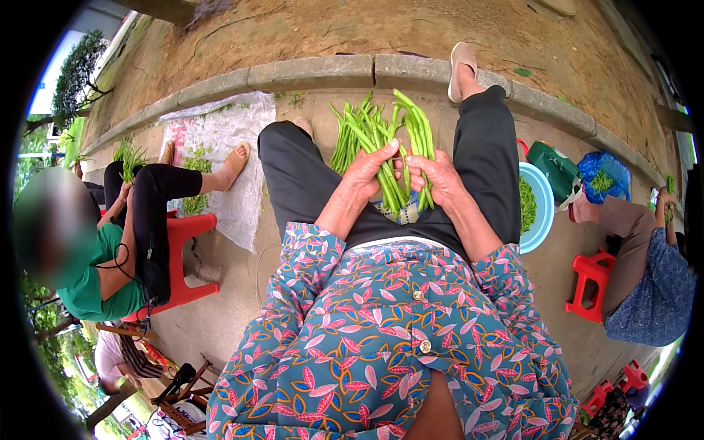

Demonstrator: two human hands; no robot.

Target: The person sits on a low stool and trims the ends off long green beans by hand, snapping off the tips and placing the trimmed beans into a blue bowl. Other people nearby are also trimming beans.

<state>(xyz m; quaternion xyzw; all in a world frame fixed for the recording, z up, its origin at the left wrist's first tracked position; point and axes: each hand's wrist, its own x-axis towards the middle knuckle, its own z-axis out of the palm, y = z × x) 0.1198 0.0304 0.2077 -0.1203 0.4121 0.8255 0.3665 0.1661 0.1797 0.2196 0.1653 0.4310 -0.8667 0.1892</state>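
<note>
My left hand [367,169] is closed around a bunch of long green stalks [388,195], possibly beans, whose ends stick out below the fingers. Beside it my right hand [438,175] grips a second bunch of stalks [419,124], thumb and forefinger pinched together. Both hands are close together between my knees. Just beyond the left hand lies a loose heap of the same stalks [344,146]. Part of a patterned cloth or bag [408,213] shows under the hands. What supports the heap is hidden.
At right stands a light-blue basin [544,192] of chopped green pieces, with a green bag [550,170] and blue plastic bag [610,179]. Seated people flank me on red stools [190,242]. A plastic sheet [236,181] with green pieces lies left; a stone kerb [311,73] runs ahead.
</note>
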